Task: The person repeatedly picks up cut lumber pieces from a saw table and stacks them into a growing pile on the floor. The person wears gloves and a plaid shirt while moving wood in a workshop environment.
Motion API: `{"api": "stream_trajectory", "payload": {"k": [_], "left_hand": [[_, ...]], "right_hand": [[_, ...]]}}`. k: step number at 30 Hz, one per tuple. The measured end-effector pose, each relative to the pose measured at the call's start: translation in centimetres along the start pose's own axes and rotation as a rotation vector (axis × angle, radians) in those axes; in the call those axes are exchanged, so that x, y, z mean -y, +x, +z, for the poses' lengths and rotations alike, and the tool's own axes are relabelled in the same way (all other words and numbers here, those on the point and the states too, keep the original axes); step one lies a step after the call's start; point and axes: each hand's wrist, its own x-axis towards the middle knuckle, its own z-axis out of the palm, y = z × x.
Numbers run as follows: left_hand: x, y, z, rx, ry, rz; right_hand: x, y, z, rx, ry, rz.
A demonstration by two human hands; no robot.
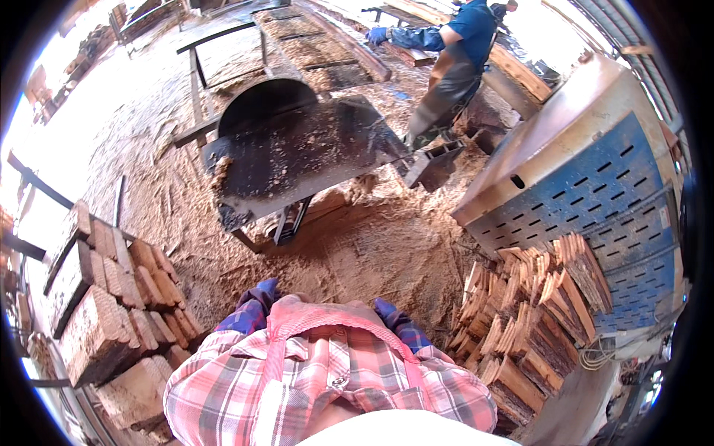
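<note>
My left hand [267, 285], in a blue glove below a blue checked sleeve cover, hangs low in front of me beside the pink apron. My right hand [383, 305], also in blue, is on the other side of the apron [335, 316]. The fingers of both hands hardly show, and I see nothing held in them. Ahead stands a dark metal table [312, 149] strewn with wood chips, a rounded black plate [268, 105] rising at its far side. Neither hand touches the table.
Stacked wood blocks [111, 286] stand at my left, and a pile of rough split boards [532, 316] at my right. Beyond that pile is a slotted blue-and-cream cabinet [595, 193]. A co-worker [454, 74] stands past the table, near long timbers [517, 70]. Sawdust covers the floor [372, 253].
</note>
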Motion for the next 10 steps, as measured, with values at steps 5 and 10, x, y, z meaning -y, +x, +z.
{"api": "stream_trajectory", "payload": {"k": [5, 10], "left_hand": [[0.4, -1.3, -4.3, -0.193, -0.055, -0.015], [-0.7, -3.7, -4.7, -0.04, -0.008, -0.038]], "right_hand": [[14.0, -7.6, 6.6, 0.099, 0.164, 0.088], [8.4, -0.7, 4.8, -0.024, 0.053, 0.004]]}}
